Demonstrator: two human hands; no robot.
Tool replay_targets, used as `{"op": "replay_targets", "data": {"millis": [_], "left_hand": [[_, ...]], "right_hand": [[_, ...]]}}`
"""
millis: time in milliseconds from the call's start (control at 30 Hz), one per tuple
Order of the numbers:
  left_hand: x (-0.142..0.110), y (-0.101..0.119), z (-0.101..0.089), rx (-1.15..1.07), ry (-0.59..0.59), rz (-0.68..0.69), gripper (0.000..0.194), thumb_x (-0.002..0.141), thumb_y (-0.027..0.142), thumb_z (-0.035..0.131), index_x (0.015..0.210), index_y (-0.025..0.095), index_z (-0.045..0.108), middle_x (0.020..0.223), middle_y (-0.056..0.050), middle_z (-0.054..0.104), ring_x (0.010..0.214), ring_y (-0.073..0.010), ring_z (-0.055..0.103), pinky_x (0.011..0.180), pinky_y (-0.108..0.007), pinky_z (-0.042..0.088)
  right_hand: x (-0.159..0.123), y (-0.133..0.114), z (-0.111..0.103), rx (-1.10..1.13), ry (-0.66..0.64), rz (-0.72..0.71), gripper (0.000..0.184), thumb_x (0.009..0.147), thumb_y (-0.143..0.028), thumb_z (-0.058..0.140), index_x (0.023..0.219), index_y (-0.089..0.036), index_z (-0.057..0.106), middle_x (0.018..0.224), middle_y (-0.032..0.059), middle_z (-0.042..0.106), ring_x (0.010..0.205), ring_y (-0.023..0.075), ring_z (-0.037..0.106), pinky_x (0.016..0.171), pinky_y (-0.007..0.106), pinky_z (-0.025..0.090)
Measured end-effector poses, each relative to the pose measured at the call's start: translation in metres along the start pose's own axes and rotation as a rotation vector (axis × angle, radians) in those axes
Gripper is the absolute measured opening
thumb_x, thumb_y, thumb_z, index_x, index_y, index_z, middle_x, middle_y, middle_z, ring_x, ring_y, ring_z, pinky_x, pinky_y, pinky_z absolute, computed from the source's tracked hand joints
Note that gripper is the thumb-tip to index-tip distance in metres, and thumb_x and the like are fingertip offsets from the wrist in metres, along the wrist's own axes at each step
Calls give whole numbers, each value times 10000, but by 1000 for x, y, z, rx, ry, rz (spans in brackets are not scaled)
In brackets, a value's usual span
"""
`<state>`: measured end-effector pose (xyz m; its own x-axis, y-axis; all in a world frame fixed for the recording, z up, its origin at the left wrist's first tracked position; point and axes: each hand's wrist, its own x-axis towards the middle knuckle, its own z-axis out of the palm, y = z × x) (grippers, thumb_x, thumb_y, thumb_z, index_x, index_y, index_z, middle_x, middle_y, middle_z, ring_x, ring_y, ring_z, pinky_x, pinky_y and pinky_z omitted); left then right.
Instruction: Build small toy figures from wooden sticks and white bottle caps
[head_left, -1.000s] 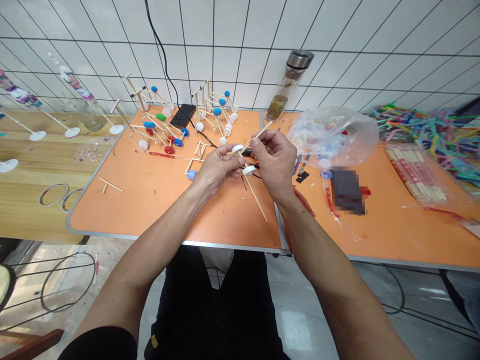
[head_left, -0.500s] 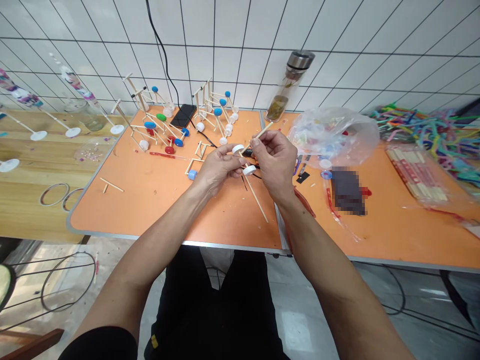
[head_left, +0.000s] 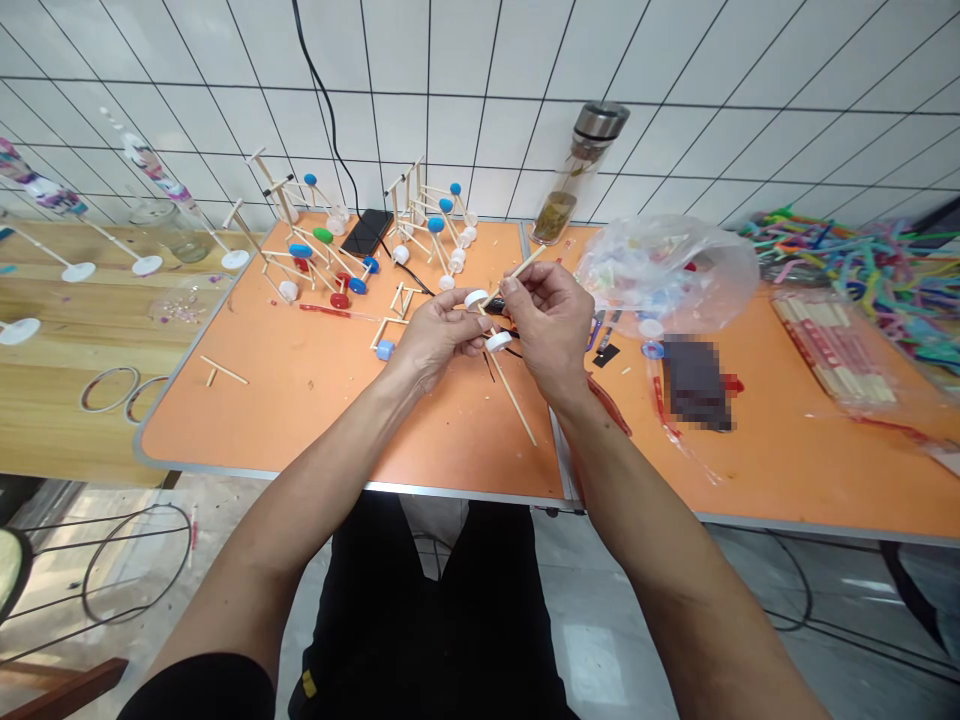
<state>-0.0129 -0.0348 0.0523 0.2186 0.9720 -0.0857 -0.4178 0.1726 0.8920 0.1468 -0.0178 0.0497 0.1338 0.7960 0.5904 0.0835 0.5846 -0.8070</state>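
My left hand [head_left: 448,338] is closed on a short stick axle that carries two white bottle caps, the upper cap [head_left: 475,298] and the lower cap [head_left: 499,341]. Between thumb and fingers my right hand [head_left: 551,312] pinches a thin wooden stick [head_left: 528,262], whose lower end meets the axle between the caps. Whether the two are joined, I cannot tell. Under the hands a longer wooden stick [head_left: 517,405] slants toward the table's front edge. Left of my left hand lies a small stick frame with a light blue cap [head_left: 385,350].
Stick models with coloured caps [head_left: 322,235] stand at the back left, around a black phone [head_left: 366,233]. Behind my hands is a glass bottle [head_left: 559,205]. To the right lie a plastic bag of caps [head_left: 667,275], packed sticks [head_left: 832,350] and a blurred dark item [head_left: 696,382].
Almost nothing differs; both hands hold the same pose, with the stick still against the capped axle.
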Motion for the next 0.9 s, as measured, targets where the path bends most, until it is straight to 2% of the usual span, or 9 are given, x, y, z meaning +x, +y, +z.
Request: {"op": "replay_targets", "data": {"millis": [233, 733, 900], "left_hand": [[-1, 1, 1, -3, 26, -12, 498, 730, 110, 971, 1150, 168, 709, 736, 22, 782, 543, -90, 670, 546, -192, 493], [1, 0, -1, -5, 20, 1, 511, 744, 113, 961, 1183, 170, 707, 765, 5, 804, 541, -86, 659, 547, -192, 494], [-2, 5, 6, 14, 73, -22, 508, 718, 83, 963, 1146, 171, 704, 714, 31, 768, 507, -79, 627, 529, -197, 463]], "right_hand": [[0, -2, 1, -29, 9, 8, 328, 962, -527, 833, 885, -251, 675, 832, -19, 652, 742, 141, 602, 670, 296, 521], [0, 0, 0, -28, -10, 9, 350, 964, -549, 836, 889, -255, 663, 828, -24, 642, 746, 143, 623, 683, 299, 546], [1, 1, 0, -18, -10, 12, 330, 958, -521, 840, 879, -254, 663, 815, -24, 643, 740, 145, 623, 678, 300, 545]]}}
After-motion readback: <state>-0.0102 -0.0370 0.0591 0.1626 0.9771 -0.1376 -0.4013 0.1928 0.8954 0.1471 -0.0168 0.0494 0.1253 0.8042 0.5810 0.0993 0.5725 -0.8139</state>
